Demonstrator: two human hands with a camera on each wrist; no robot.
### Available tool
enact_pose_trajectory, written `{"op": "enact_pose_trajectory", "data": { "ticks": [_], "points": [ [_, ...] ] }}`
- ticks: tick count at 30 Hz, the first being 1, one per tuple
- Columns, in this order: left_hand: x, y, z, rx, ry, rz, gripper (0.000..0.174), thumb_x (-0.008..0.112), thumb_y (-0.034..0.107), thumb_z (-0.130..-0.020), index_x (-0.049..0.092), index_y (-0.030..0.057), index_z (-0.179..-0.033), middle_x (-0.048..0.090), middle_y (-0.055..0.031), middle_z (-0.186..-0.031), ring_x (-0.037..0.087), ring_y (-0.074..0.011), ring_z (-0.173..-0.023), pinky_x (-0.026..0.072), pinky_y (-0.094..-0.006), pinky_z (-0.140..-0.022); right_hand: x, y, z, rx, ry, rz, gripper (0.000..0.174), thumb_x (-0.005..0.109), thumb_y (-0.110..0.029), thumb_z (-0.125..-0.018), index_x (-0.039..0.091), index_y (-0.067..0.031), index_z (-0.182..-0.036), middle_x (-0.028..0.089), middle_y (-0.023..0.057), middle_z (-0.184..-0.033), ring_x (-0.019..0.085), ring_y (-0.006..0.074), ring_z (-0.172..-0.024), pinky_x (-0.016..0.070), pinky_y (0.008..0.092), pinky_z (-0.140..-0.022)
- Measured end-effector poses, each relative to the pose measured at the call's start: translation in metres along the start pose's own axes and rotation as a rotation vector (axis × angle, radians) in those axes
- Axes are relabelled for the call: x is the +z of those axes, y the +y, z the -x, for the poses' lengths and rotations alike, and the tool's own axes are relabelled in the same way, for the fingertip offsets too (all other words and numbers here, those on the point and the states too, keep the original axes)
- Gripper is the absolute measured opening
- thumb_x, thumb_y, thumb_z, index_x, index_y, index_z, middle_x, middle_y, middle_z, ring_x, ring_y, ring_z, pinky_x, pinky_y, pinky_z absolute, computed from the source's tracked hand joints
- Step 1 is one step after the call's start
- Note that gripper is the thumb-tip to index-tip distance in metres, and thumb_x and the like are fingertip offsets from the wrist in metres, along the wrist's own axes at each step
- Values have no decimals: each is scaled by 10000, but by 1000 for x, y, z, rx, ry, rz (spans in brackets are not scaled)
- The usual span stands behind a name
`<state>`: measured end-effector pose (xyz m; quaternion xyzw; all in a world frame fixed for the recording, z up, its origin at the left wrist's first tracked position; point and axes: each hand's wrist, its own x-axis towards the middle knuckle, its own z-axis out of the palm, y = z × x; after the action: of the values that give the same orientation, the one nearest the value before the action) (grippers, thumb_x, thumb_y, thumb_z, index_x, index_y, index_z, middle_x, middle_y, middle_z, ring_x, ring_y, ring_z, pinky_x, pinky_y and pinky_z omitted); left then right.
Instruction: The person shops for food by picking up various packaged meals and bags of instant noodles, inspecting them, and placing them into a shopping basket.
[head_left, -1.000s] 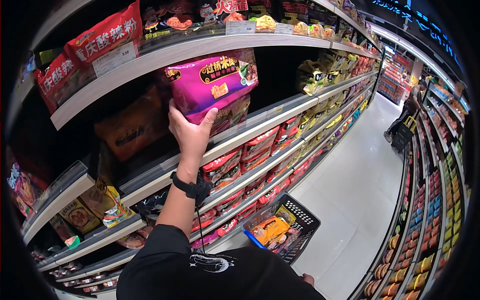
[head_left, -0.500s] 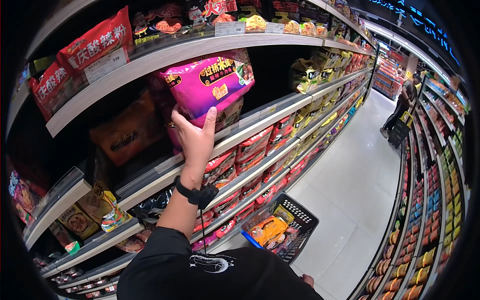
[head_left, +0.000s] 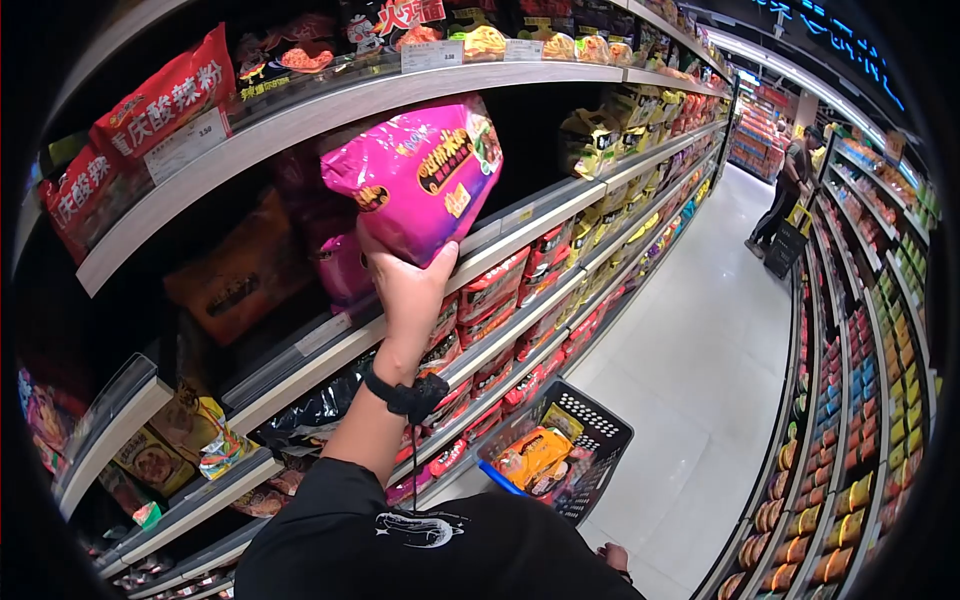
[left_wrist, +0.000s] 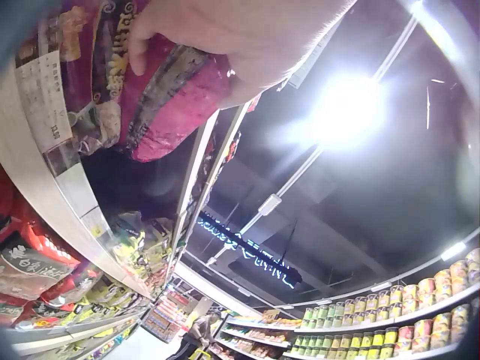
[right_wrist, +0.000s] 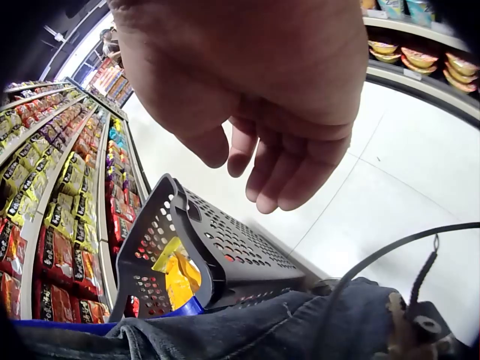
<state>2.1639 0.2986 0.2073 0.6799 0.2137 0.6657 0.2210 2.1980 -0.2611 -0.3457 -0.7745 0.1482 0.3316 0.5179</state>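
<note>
My left hand [head_left: 412, 285] grips a magenta bag of instant rice noodles [head_left: 425, 185] from below, thumb on its near side. The bag is tilted and stands out at the front of a shelf; in the left wrist view the fingers spread over the shiny noodle bag [left_wrist: 176, 97]. Behind it in the dark shelf sits another magenta bag [head_left: 343, 268]. At my side hangs my right hand [right_wrist: 262, 112], fingers loosely curled and holding nothing, above a dark shopping basket [right_wrist: 247, 251] with a yellow-orange packet [right_wrist: 182, 279] in it.
Noodle packets fill the shelves on the left, with a pale shelf edge [head_left: 330, 110] just above the bag. An orange bag [head_left: 240, 265] lies deeper inside. Down the aisle [head_left: 690, 320], a person [head_left: 785, 190] stands beside a black trolley [head_left: 787, 245]; cup noodles line the right shelves [head_left: 860, 400].
My left hand has drawn the magenta noodle bag outward and tilted it, uncovering another magenta bag behind. The view has shifted slightly to the right. The right hand stays low.
</note>
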Motion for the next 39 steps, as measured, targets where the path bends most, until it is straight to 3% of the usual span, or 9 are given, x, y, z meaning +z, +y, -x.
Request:
{"op": "enact_pose_trajectory", "data": {
  "ticks": [5, 10, 13, 16, 20, 25, 32, 35, 39],
  "points": [
    [6, -10, 7, -557, -279, 724, 936, 710, -30, -774, 131, 38, -1506, 541, -162, -1254, 618, -206, -1057, 537, -331, -914, -2, 38, -16, -23, -39, -155, 102, 493, -81, -911, 555, -1, -930, 627, 152, -798, 617, 267, -616, 481, 370, -478],
    [5, -9, 32, -644, -412, 862, 929, 649, -106, -756, 151, 34, -1528, 621, -120, -1067, 661, -161, -773, 549, -268, -697, -5, 34, -8, 251, 2, -605, 107, 506, -105, -906, 516, -76, -803, 537, 78, -673, 564, 202, -560, 447, 325, -458],
    [20, -20, 85, -814, -731, 786, 658, 637, -114, -715, 497, -35, -1353, 661, -99, -1013, 651, -139, -762, 524, -260, -692, 8, -26, -19, -56, 16, -599, 202, 545, -288, -961, 546, -128, -837, 547, 15, -727, 568, 147, -640, 506, 314, -559],
    [37, -27, 158, -1046, -933, 691, 592, 639, -99, -711, 538, -57, -1292, 678, -86, -942, 650, -152, -792, 523, -269, -734, 35, -190, 57, -312, -228, -667, 198, 555, -316, -999, 581, -125, -953, 601, 5, -872, 616, 126, -816, 514, 282, -701],
    [47, -28, 207, -1201, -1053, 680, 564, 647, -120, -702, 563, -56, -1256, 684, -94, -982, 664, -152, -800, 544, -275, -741, 49, -270, 80, -376, -275, -378, 396, 620, -228, -977, 501, -35, -1303, 615, 88, -1245, 602, 165, -1121, 494, 301, -917],
    [44, -26, 209, -1120, -1186, 743, 610, 674, -119, -692, 565, -23, -1284, 684, -78, -1020, 670, -148, -840, 544, -264, -764, 52, -313, 85, -581, -453, -246, 800, 789, -128, -826, 339, -37, -1481, 546, 94, -1317, 536, 152, -1164, 459, 312, -1003],
    [54, -59, 199, -1127, -1227, 862, 659, 673, -129, -695, 535, 20, -1323, 634, -85, -1203, 621, -181, -1071, 507, -309, -933, 49, -361, 94, -574, -472, 357, 314, 721, -129, -867, 641, -42, -1158, 665, 32, -980, 604, 119, -908, 502, 304, -848],
    [59, -97, 225, -1048, -1148, 801, 657, 697, -91, -729, 511, 9, -1351, 607, -106, -1252, 595, -188, -1124, 490, -318, -966, 53, -366, 79, -845, -237, 326, 225, 651, -163, -895, 638, -32, -1076, 660, 143, -927, 640, 290, -889, 497, 372, -807],
    [32, -130, 285, -474, -1352, 39, 628, 774, 70, -787, 500, -43, -1341, 582, -174, -1285, 535, -263, -1231, 450, -361, -1026, 64, -353, 60, -824, -37, 584, 216, 631, -223, -904, 624, -57, -1041, 662, 194, -976, 631, 385, -947, 496, 451, -794]
  ]
}}
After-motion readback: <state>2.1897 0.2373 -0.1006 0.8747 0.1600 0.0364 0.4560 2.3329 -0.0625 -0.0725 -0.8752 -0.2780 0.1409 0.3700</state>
